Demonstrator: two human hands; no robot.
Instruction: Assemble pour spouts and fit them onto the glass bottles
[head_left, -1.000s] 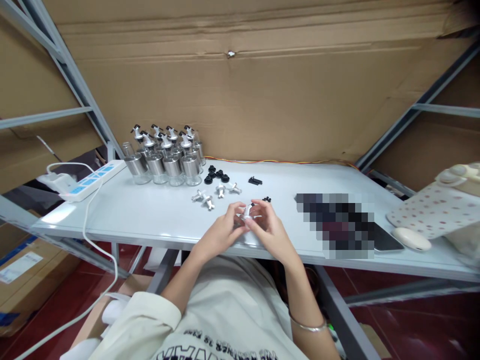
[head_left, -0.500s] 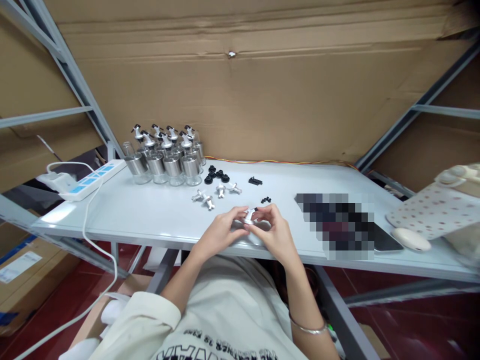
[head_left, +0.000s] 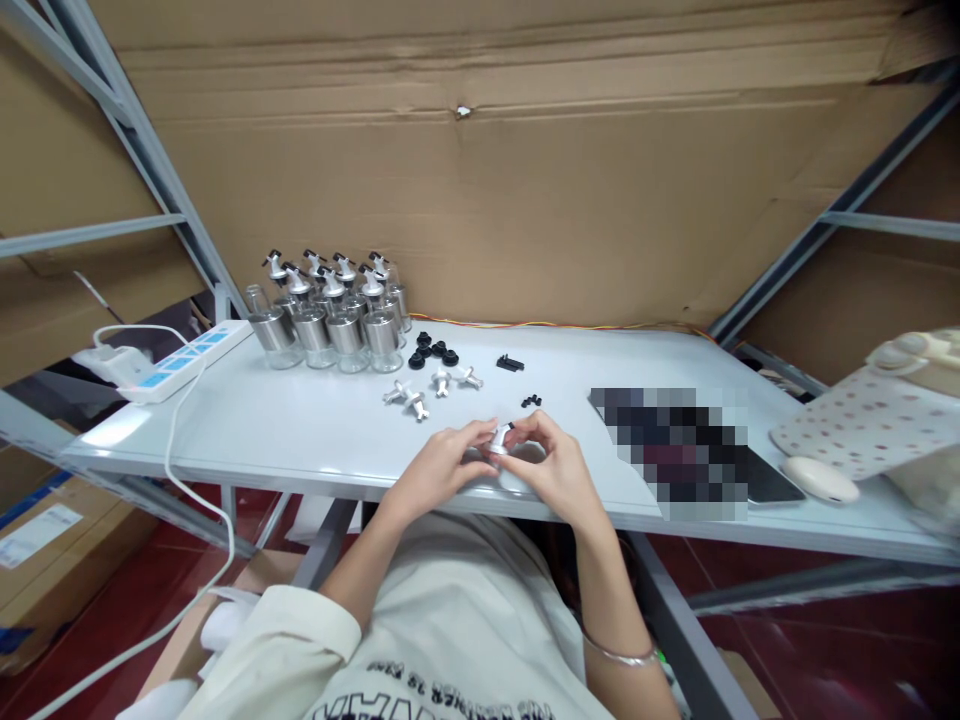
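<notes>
A silver pourer spout (head_left: 500, 438) with a small black piece at its top is held just above the table's front edge. My left hand (head_left: 448, 462) pinches it from the left, fingers closed around its side. From the right, my right hand (head_left: 551, 462) grips it too, thumb and fingertips at the spout and its black piece. Beyond my hands lie several loose silver spouts (head_left: 415, 403), black round stoppers (head_left: 433, 350), black narrow strips (head_left: 510, 363) and tiny black caps (head_left: 532, 401).
Several glass bottles with steel bands (head_left: 346, 330) stand at the back left, most topped with spouts. A white power strip (head_left: 187, 362) lies at the left edge. To the right are a blurred-out dark flat item (head_left: 769, 478), a white oval object (head_left: 821, 479) and a dotted container (head_left: 862, 425).
Both hands stay on the spout, which has tilted slightly. My right hand's fingers have shifted a little around its top. The parts on the table have not moved.
</notes>
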